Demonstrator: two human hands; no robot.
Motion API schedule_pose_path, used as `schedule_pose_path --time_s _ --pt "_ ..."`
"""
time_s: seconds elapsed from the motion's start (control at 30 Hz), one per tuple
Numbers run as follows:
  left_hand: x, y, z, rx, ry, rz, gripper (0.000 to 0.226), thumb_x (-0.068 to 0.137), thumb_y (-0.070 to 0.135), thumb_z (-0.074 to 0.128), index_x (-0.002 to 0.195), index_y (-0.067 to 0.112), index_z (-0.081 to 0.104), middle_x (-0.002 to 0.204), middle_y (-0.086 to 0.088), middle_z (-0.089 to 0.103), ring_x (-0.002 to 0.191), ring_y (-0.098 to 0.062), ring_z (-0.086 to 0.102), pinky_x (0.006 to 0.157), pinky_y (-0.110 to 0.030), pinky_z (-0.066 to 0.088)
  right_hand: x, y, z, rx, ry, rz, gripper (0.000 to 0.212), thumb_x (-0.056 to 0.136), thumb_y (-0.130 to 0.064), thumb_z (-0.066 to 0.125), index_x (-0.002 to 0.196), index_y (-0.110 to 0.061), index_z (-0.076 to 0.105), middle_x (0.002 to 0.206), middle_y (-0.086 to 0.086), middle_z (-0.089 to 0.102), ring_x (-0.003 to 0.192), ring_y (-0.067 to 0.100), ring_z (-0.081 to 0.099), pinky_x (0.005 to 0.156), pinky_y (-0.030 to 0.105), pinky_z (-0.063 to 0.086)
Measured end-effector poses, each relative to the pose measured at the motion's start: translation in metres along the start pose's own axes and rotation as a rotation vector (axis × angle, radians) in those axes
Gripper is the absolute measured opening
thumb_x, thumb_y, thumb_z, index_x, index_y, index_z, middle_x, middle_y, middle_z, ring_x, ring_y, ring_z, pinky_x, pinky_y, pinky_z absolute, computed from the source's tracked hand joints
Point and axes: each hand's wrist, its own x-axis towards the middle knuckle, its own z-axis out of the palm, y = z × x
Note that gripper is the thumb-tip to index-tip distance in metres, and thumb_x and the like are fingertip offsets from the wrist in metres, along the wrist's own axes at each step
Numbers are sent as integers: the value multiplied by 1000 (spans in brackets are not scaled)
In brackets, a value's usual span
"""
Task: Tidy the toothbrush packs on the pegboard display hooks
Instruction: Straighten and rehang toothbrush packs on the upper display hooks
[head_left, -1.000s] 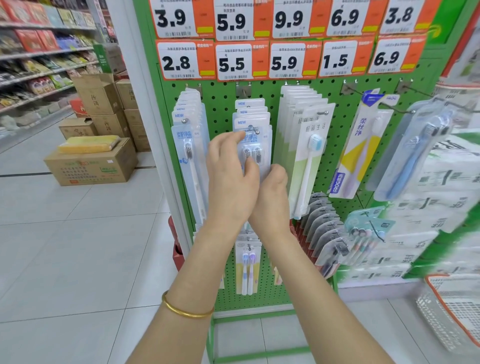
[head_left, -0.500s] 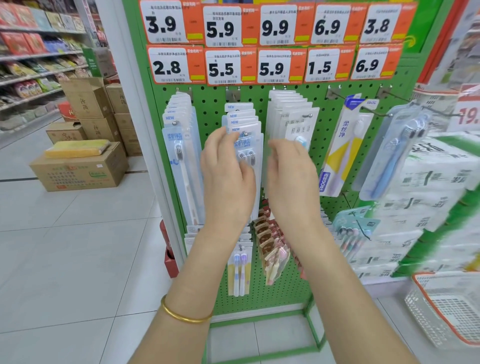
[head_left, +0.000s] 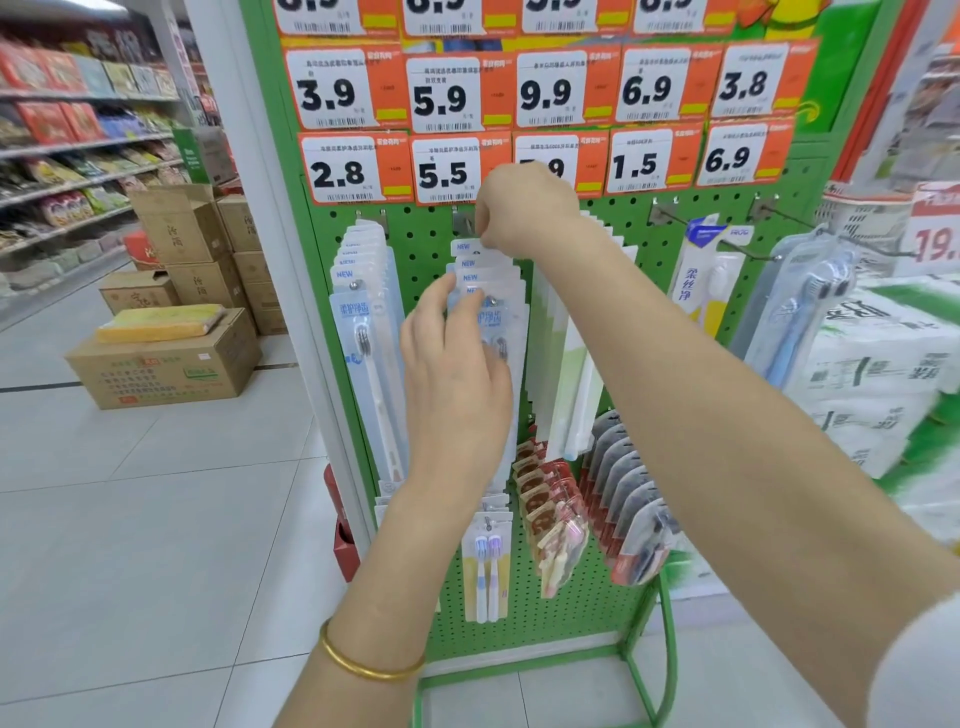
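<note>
Green pegboard (head_left: 644, 228) fills twelve o'clock, orange price tags (head_left: 452, 171) across its top. Toothbrush packs (head_left: 491, 291) hang dead centre. Left hand (head_left: 457, 374) lies open-fingered on the front pack; right hand (head_left: 524, 215) pinches the rearmost pack's top. Cardboard boxes (head_left: 166, 364) on pale floor tiles (head_left: 156, 545), nine o'clock.

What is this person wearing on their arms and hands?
Both hands are bare, without gloves. The left wrist carries a thin, plain gold bangle. The right arm shows the edge of a short white sleeve near the shoulder; the forearms are otherwise uncovered. No rings or watch show.
</note>
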Motion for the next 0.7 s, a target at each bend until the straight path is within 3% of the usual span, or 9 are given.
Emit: schedule_pose_path --time_s 0.2,0.37,0.57,0.7 --pt "2 -3 1 12 1 1 44 92 -1 45 134 9 46 149 -7 31 136 -19 22 108 -22 18 8 0 4 13 -55 26 17 87 -12 62 104 -13 66 106 5 65 99 27 57 79 36 47" --pt "2 -2 3 15 -1 4 45 89 -3 47 133 7 48 147 -9 33 135 -23 24 110 -30 23 4 3 0 -12 -39 43 10 88 -7 59 95 -12 63 95 6 62 88 27 53 72 35 43" --pt "0 -3 5 11 5 2 44 91 -2 46 134 7 47 148 -9 31 136 -20 22 110 -26 20 -8 5 -4 9 50 36 29 86 1 52 111 -12 57 111 9 61 108 30 52 77 34 37" --pt "-1 -4 6 12 17 2 44 91 -2 47 134 8 47 148 -9 30 136 -20 21 106 -20 15 -22 6 -7 -38 171 21 30 85 2 52 112 -11 53 108 10 61 111 31 47 78 35 27"
